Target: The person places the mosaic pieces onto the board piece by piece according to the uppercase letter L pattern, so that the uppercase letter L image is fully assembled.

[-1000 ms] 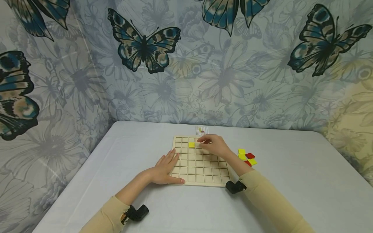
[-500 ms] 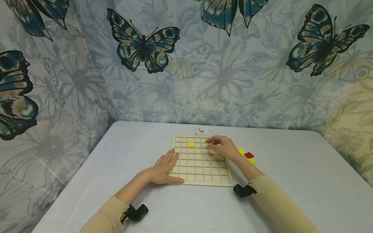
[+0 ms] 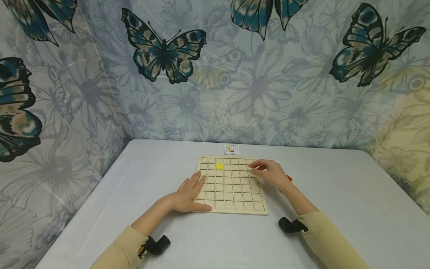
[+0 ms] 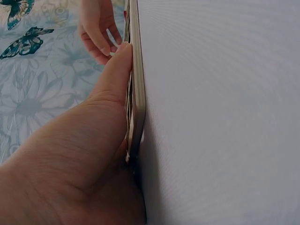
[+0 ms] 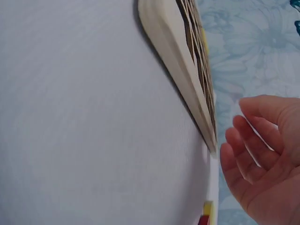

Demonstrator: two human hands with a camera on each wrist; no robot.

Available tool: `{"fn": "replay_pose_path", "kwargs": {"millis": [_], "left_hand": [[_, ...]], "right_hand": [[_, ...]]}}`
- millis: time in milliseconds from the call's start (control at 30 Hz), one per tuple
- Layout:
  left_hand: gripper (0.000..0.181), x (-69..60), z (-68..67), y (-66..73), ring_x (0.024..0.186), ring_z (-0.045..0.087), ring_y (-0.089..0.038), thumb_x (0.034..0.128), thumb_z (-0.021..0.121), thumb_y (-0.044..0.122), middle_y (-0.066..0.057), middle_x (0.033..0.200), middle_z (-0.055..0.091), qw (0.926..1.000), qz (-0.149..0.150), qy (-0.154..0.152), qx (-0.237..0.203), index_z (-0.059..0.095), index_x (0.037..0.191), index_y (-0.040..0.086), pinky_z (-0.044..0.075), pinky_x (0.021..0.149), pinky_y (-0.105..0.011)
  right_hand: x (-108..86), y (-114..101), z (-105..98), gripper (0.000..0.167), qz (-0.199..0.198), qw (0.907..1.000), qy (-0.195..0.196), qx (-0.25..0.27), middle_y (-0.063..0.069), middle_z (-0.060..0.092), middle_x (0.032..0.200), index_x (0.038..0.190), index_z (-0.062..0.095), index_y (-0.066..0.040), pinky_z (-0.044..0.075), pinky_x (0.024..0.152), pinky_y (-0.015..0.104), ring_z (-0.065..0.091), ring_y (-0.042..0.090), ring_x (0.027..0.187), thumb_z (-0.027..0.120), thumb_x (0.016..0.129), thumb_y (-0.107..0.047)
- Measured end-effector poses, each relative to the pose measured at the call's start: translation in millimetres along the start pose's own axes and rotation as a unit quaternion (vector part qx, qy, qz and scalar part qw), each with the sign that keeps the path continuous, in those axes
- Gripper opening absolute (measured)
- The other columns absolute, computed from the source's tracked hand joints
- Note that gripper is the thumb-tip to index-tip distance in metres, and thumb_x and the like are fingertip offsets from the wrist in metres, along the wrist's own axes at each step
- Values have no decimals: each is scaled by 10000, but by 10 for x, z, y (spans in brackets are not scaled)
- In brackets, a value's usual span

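Observation:
A pale wooden grid board (image 3: pixel 231 194) lies on the white table, with one yellow square (image 3: pixel 219 166) in a cell of its upper part. The left hand (image 3: pixel 188 194) rests on the board's left edge, fingers spread and thumb along the near-left corner; in the left wrist view its thumb (image 4: pixel 112 75) lies on the board's frame. Over the board's upper right edge hovers the right hand (image 3: pixel 270 173), its fingers loosely bent. The right wrist view shows that hand (image 5: pixel 262 154) with a gap between thumb and fingers and nothing held.
Behind the board lies a small printed grid card (image 3: pixel 231 150). Red (image 3: pixel 289 178) and yellow pieces lie right of the board, mostly hidden by the right hand and forearm; their edges show in the right wrist view. A butterfly-patterned backdrop stands behind the table.
The right hand has moved right across the board, from beside the yellow square to the right edge, and now covers most of the loose pieces. The left hand has stayed in place.

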State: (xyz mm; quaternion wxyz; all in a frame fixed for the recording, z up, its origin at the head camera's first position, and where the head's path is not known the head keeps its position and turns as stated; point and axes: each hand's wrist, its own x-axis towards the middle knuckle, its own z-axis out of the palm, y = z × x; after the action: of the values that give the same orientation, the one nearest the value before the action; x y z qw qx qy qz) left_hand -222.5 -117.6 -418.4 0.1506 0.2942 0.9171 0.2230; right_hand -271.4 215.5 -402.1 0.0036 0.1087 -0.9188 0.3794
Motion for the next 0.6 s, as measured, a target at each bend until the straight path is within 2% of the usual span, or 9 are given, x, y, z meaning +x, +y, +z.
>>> {"fn": "replay_pose_path", "kwargs": {"millis": [233, 400, 600], "left_hand": [[1073, 0, 0, -1, 1479, -94, -299, 865, 644, 588, -186, 1611, -95, 10000, 17, 22, -27, 69, 1556, 2, -28, 1168, -499], [1076, -2, 0, -1, 1478, -93, -304, 864, 642, 591, -187, 1610, -99, 10000, 35, 21, -42, 64, 1556, 3, -28, 1168, -500], [1079, -1, 4, -9, 1478, -93, -306, 863, 640, 595, -188, 1609, -100, 10000, 46, 27, -36, 63, 1556, 4, -26, 1167, -505]], "right_hand": [[-67, 124, -128, 226, -96, 9988, 174, -458, 96, 688, 1040, 1130, 713, -132, 478, 686, 369, 617, 273, 950, 668, 927, -221], [-107, 221, -206, 217, -218, 9966, 343, -722, 116, 683, 1072, 1114, 712, -92, 501, 746, 415, 623, 295, 964, 677, 911, -163], [-138, 297, -267, 224, -180, 9945, 489, -908, 168, 655, 1149, 1112, 704, -56, 512, 776, 459, 598, 342, 1015, 680, 907, -143]]}}
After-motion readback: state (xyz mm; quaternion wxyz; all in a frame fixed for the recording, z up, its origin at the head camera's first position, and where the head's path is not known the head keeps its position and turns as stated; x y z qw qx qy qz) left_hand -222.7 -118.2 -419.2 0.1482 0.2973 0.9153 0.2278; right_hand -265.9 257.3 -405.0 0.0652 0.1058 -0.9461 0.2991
